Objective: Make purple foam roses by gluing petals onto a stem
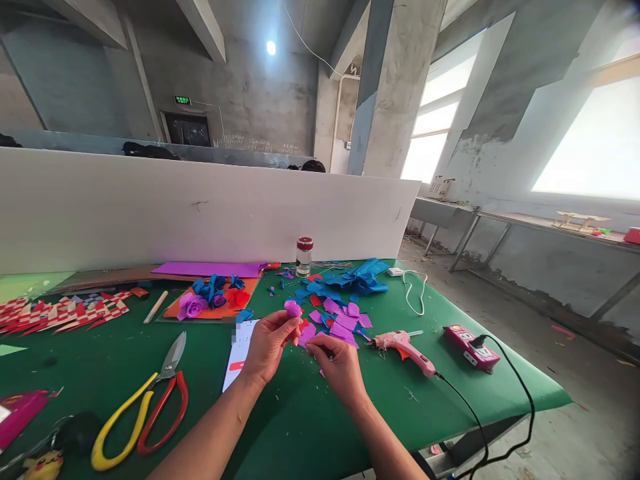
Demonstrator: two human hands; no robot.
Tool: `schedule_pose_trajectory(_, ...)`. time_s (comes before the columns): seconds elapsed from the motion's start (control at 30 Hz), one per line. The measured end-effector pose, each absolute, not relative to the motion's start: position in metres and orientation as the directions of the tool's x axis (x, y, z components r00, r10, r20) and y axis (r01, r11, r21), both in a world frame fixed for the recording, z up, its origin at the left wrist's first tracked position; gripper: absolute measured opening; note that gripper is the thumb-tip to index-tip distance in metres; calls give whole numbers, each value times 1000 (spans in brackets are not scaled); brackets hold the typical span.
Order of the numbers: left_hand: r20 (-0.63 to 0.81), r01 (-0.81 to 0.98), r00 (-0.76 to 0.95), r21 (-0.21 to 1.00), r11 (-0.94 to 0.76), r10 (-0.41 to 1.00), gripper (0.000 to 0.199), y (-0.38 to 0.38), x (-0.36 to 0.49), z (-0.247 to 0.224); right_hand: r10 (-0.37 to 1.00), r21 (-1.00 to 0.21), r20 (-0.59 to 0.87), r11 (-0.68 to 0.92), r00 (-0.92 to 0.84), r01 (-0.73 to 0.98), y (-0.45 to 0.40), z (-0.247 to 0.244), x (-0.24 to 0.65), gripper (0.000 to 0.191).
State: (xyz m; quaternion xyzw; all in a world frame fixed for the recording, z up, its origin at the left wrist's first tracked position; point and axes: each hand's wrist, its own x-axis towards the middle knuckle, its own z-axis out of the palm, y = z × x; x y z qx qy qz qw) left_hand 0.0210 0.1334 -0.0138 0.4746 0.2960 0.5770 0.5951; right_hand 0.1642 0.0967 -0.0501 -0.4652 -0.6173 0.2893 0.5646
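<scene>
My left hand [270, 345] is closed in a pinch around a small purple paper flower [293, 309], whose curled petals stick up above the thumb. Close beside it, my right hand [339, 365] has thumb and forefinger pressed together. Whatever lies between those fingertips is too small to make out. Behind both hands, purple paper pieces [345, 323] lie loose among a few red and blue scraps. A pink glue gun [406, 348] rests on its side to the right, and a phone [242, 350] with a lit screen lies partly under my left wrist.
Scissors [170, 373] with yellow and red handles lie left on the green table [300, 427]. Finished paper flowers [193, 305] sit on orange paper. Blue paper [360, 279] and a red-lidded jar [304, 257] stand before a white partition [200, 213]. A power strip [471, 348] trails cable rightward.
</scene>
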Motion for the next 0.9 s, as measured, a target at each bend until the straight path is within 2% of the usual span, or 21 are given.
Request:
schedule_pose_trajectory(0.23,236,-362,217,921,-147,947,20,134,21,-15,884,-873,457,424,98,241,99,-52,166,14)
schedule_pose_trajectory(0.43,366,-180,222,926,-331,904,9,127,24,-17,789,-754,607,533,96,383,105,-55,172,14)
schedule_pose_trajectory(0.7,625,21,244,761,-648,742,4,124,22,-22,663,-617,743,629,87,473,112,-64,176,17)
schedule_pose_trajectory(0.9,704,123,264,653,-747,659,9,125,20,-25,636,-594,766,642,95,485,113,-69,178,17)
